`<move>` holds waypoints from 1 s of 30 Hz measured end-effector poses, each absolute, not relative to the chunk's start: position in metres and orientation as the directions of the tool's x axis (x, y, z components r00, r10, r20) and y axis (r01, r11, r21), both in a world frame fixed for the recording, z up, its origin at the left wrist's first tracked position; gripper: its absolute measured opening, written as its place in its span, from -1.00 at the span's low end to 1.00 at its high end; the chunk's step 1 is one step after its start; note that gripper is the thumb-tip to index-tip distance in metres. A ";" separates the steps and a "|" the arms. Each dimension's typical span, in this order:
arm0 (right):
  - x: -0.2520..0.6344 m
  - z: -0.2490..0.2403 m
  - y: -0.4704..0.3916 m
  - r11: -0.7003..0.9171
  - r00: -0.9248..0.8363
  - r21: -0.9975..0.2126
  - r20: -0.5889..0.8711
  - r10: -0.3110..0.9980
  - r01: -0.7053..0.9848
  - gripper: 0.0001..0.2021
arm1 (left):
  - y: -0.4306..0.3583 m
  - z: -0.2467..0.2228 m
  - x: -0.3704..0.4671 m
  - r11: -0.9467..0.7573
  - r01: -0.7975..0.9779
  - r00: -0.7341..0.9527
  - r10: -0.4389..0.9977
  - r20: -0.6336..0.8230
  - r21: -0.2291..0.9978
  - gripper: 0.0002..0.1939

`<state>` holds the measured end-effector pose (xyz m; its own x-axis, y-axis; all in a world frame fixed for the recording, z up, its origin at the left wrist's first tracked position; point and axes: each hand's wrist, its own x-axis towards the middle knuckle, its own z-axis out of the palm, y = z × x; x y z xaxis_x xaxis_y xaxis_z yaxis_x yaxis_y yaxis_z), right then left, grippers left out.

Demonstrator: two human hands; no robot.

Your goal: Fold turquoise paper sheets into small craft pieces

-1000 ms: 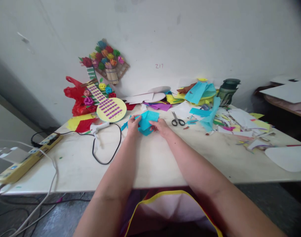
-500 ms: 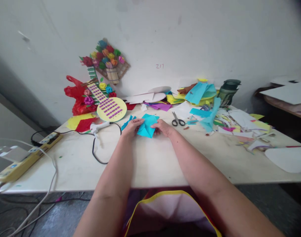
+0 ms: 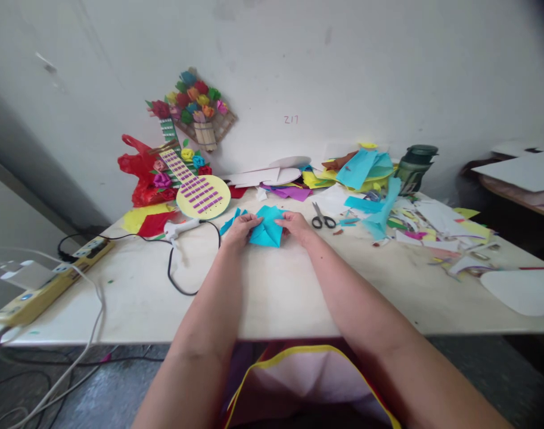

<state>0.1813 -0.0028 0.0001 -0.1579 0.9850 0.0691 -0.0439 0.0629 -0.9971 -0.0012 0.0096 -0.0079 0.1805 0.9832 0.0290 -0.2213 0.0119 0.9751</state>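
A creased piece of blue paper (image 3: 267, 227) is held up between my two hands, just above the white table (image 3: 289, 292). My left hand (image 3: 241, 230) pinches its left edge with the thumb on top. On the opposite edge, my right hand (image 3: 297, 226) grips the paper between thumb and fingers. Thin blue paper strips (image 3: 229, 223) lie beside my left hand. Black-handled scissors (image 3: 323, 219) rest to the right of my right hand.
A white glue gun (image 3: 177, 229) with a black cable lies left, near a power strip (image 3: 52, 286). Behind are a yellow paper guitar (image 3: 203, 196) and a red bag (image 3: 140, 173). Paper scraps (image 3: 432, 223) and a green bottle (image 3: 415, 170) are at right.
The blue paper has turned slightly in my fingers, and its lower edge now looks flatter. My right fingers have shifted a little along its edge.
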 end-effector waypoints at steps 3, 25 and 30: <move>0.181 0.000 -0.003 0.057 -0.148 -0.997 0.063 0.987 -0.045 -0.86 | 0.008 -0.006 -0.002 0.034 -0.222 0.188 0.982 0.009 0.974 -0.68; 0.182 -0.001 -0.002 0.066 -0.152 -0.997 0.071 0.986 -0.040 -0.93 | 0.006 -0.001 -0.006 0.063 -0.183 0.282 0.959 -0.009 0.981 -0.73; 0.181 0.001 -0.003 0.040 -0.150 -0.998 0.046 0.988 -0.045 -0.95 | 0.009 -0.002 -0.007 0.081 -0.211 0.245 0.969 -0.028 0.974 -0.80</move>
<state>0.1812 -0.0030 0.0005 -0.1496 0.9877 0.0463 -0.0454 0.0399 -0.9982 -0.0067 0.0093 -0.0018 0.2450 0.9691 -0.0276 -0.2108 0.0810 0.9742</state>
